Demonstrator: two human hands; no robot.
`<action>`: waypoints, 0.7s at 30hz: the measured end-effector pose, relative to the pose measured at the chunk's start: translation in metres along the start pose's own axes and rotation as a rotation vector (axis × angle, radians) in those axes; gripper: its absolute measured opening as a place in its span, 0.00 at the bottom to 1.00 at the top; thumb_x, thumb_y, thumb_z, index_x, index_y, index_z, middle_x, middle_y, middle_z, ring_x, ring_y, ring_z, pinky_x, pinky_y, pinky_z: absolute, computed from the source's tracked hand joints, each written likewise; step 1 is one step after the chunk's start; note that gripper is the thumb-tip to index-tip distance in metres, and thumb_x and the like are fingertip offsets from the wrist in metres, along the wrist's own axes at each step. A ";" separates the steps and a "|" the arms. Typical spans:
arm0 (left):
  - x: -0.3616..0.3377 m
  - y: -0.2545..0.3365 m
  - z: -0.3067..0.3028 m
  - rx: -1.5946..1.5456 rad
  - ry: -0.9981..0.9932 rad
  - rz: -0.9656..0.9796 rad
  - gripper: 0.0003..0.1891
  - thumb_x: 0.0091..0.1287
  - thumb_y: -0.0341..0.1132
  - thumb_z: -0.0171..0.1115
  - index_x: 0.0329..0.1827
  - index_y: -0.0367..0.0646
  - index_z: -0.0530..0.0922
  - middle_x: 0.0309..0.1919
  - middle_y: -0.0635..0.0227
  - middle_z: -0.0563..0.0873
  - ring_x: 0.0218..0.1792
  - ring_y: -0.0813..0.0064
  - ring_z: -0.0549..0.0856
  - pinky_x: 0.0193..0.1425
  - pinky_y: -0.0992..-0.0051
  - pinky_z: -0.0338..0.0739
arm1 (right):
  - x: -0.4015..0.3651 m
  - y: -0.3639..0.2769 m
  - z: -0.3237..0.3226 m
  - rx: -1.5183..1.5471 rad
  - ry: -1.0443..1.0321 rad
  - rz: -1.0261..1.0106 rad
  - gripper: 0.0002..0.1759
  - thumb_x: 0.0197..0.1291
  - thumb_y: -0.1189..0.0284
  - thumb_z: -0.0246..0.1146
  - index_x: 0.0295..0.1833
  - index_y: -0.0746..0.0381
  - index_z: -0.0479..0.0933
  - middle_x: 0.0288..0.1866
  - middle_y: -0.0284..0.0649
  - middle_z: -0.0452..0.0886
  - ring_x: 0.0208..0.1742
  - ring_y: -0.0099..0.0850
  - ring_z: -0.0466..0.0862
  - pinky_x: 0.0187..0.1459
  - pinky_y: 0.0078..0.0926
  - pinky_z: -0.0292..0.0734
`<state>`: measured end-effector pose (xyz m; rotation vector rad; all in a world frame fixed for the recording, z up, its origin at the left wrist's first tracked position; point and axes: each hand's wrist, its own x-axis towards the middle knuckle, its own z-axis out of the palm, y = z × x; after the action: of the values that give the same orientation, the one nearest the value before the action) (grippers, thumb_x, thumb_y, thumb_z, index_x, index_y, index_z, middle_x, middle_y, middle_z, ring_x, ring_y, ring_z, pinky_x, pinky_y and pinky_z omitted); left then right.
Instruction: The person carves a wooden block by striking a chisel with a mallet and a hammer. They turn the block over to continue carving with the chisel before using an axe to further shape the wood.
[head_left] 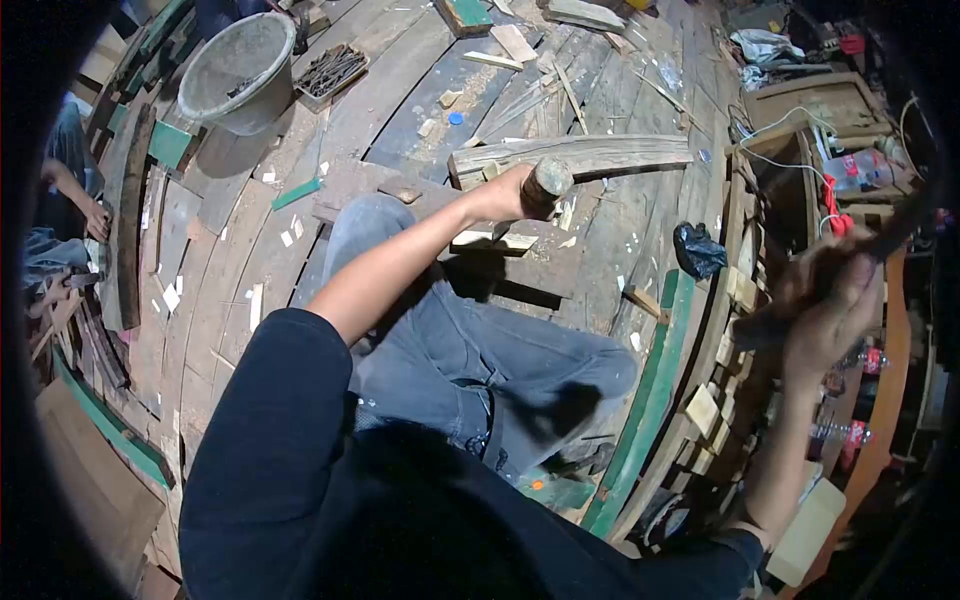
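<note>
My left hand (pixel 500 196) is stretched out in front of me, shut around a round wooden tool handle (pixel 548 182) held upright against a curved grey plank (pixel 590 154). A small pale wood block (pixel 492 240) lies just below that hand. My right hand (pixel 828 305) is raised at the right, blurred by motion, gripping a dark handle (pixel 893 232) that runs up and to the right; its head is hidden in the dark edge. My legs in blue jeans (pixel 470 350) are folded on the plank floor.
A grey bucket (pixel 240 68) and a tray of nails (pixel 331 70) stand at the back left. Another person (pixel 66 185) sits at the left edge. A black bag (pixel 697 250), a green board (pixel 650 390), stacked wood blocks (pixel 705 410) and a water bottle (pixel 858 170) lie to the right.
</note>
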<state>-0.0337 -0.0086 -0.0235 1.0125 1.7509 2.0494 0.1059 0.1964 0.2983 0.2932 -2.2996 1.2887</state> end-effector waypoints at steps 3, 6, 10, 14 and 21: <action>-0.002 -0.006 0.000 -0.008 0.026 -0.040 0.17 0.52 0.30 0.75 0.40 0.43 0.75 0.35 0.76 0.79 0.39 0.82 0.76 0.47 0.76 0.74 | -0.054 0.070 0.016 -0.583 -0.369 0.045 0.13 0.72 0.70 0.53 0.54 0.68 0.70 0.30 0.58 0.79 0.26 0.58 0.77 0.29 0.42 0.73; -0.004 0.003 0.001 -0.025 0.025 -0.032 0.17 0.53 0.30 0.74 0.43 0.42 0.77 0.36 0.75 0.81 0.40 0.82 0.78 0.49 0.77 0.75 | -0.055 0.060 0.035 -0.599 -0.645 0.271 0.12 0.72 0.68 0.56 0.51 0.65 0.73 0.26 0.59 0.76 0.27 0.55 0.78 0.30 0.39 0.71; -0.008 0.009 0.000 -0.093 0.076 -0.011 0.17 0.51 0.29 0.75 0.42 0.43 0.77 0.36 0.76 0.80 0.40 0.82 0.78 0.49 0.76 0.76 | 0.001 0.009 0.015 -0.774 -0.434 -0.146 0.09 0.71 0.72 0.56 0.49 0.68 0.72 0.30 0.56 0.77 0.26 0.47 0.78 0.31 0.33 0.71; -0.005 -0.007 -0.006 -0.039 -0.003 -0.063 0.18 0.50 0.29 0.76 0.43 0.42 0.78 0.37 0.75 0.81 0.41 0.81 0.79 0.50 0.75 0.77 | 0.024 -0.016 0.003 -0.292 -0.083 -0.007 0.14 0.78 0.62 0.47 0.50 0.61 0.72 0.24 0.30 0.72 0.18 0.14 0.66 0.18 0.14 0.57; -0.008 0.001 -0.005 0.014 0.018 -0.227 0.16 0.54 0.31 0.74 0.42 0.41 0.77 0.37 0.73 0.82 0.40 0.83 0.79 0.46 0.76 0.77 | -0.056 0.045 0.063 -0.699 -0.706 0.303 0.11 0.72 0.70 0.56 0.52 0.66 0.71 0.25 0.59 0.75 0.25 0.42 0.80 0.33 0.37 0.73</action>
<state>-0.0310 -0.0169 -0.0255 0.7612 1.7997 1.9127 0.1160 0.1644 0.2084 0.1663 -3.3228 0.4283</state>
